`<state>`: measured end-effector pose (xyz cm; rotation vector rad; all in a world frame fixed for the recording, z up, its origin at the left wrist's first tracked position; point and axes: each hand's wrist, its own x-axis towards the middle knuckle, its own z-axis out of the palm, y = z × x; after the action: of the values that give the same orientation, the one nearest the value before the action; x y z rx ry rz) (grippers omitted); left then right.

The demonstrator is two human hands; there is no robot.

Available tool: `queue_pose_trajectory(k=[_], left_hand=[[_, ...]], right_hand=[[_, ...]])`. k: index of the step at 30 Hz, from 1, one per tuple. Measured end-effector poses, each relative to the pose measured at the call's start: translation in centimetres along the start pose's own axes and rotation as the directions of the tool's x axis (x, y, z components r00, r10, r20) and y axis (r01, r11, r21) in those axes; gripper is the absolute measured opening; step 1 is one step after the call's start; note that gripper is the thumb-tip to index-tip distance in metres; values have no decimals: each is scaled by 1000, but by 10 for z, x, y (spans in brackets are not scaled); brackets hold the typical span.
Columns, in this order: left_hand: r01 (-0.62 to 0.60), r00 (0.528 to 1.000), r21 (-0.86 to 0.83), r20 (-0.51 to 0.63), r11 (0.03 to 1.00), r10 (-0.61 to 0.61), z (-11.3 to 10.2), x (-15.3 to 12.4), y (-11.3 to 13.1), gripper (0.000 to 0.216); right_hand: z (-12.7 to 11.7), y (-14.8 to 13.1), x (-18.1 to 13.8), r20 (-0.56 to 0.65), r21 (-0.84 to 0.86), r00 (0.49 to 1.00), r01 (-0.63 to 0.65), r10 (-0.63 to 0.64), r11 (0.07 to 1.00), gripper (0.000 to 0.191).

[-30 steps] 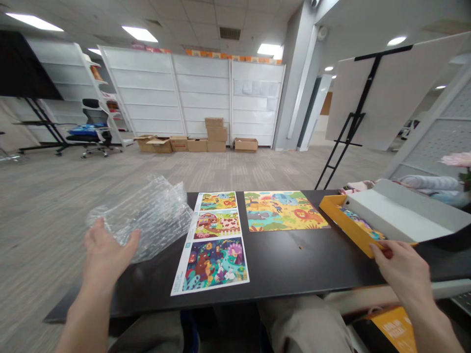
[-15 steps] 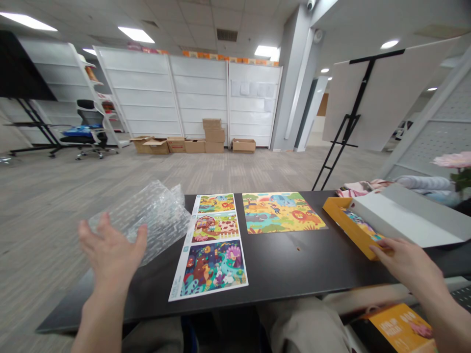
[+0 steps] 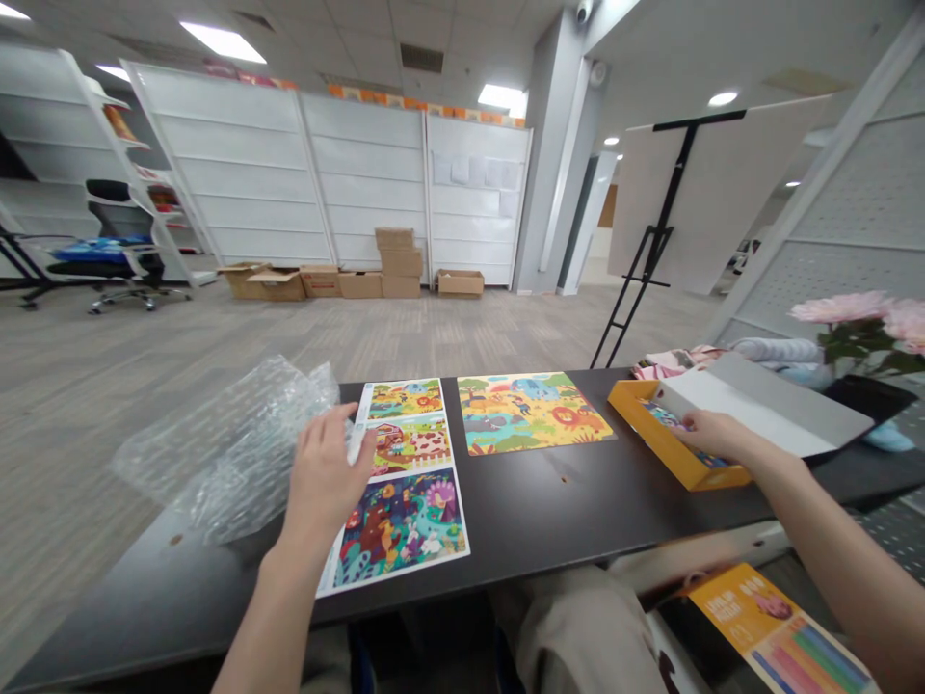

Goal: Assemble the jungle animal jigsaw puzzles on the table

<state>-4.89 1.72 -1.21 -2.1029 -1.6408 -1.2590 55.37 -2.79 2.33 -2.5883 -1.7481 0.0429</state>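
My left hand (image 3: pixel 329 472) is open, thumb and fingers apart, over the left edge of a white sheet (image 3: pixel 411 482) printed with three cartoon pictures. Just left of that hand lies crumpled clear bubble wrap (image 3: pixel 246 463). My right hand (image 3: pixel 729 443) reaches into an open yellow box (image 3: pixel 672 463). Its fingers are drawn together at the colourful contents (image 3: pixel 661 414); what they hold, if anything, is hidden. Between the hands, a cartoon animal picture board (image 3: pixel 535 414) with a lion and an elephant lies flat on the black table (image 3: pixel 520 516).
The box's white-lined lid (image 3: pixel 766 405) is folded back to the right. Behind it are folded cloths (image 3: pixel 675 361) and pink flowers (image 3: pixel 842 308) in a dark pot. A yellow printed package (image 3: pixel 752 617) sits below the table's front edge. An easel (image 3: pixel 647 251) stands beyond the table.
My left hand has moved right, from above the bubble wrap to the sheet's edge. My right hand has gone from the box's near corner to inside it. The view has turned slightly right.
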Motion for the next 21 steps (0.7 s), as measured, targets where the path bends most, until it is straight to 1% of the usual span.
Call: queue_pose_trajectory(k=[1, 2, 4, 6, 11, 15, 17, 19, 21], left_hand=[[-57, 996, -53, 69, 997, 61, 4, -2, 5, 37], [-122, 982, -94, 136, 988, 134, 9, -4, 11, 32], [-229, 933, -141, 252, 963, 258, 16, -9, 21, 27], [-273, 891, -167, 329, 947, 314, 21, -13, 30, 25], [-263, 820, -199, 469, 944, 328, 29, -16, 47, 22], [-228, 745, -186, 599, 956, 294, 33, -14, 57, 20], [-214, 715, -174, 642, 961, 276, 35, -12, 60, 20], [-197, 702, -172, 662, 965, 262, 36, -10, 61, 20], [-181, 701, -174, 667, 968, 251, 38, -9, 60, 21]], right_hand=[[1, -2, 6, 28, -3, 1000, -12, 12, 1000, 27], [2, -3, 10, 55, -1, 998, -24, 24, 1000, 28], [4, -4, 16, 104, 25, 994, -43, 41, 999, 28], [6, -4, 20, 138, 55, 989, -57, 49, 997, 27], [13, -1, 26, 142, 76, 989, -55, 44, 996, 25], [16, 3, 33, 144, 51, 989, -49, 41, 997, 25], [17, 3, 36, 154, 43, 988, -32, 25, 999, 21], [18, 4, 38, 167, 45, 986, -3, -5, 999, 16], [19, 4, 40, 177, 50, 984, 26, -34, 998, 12]])
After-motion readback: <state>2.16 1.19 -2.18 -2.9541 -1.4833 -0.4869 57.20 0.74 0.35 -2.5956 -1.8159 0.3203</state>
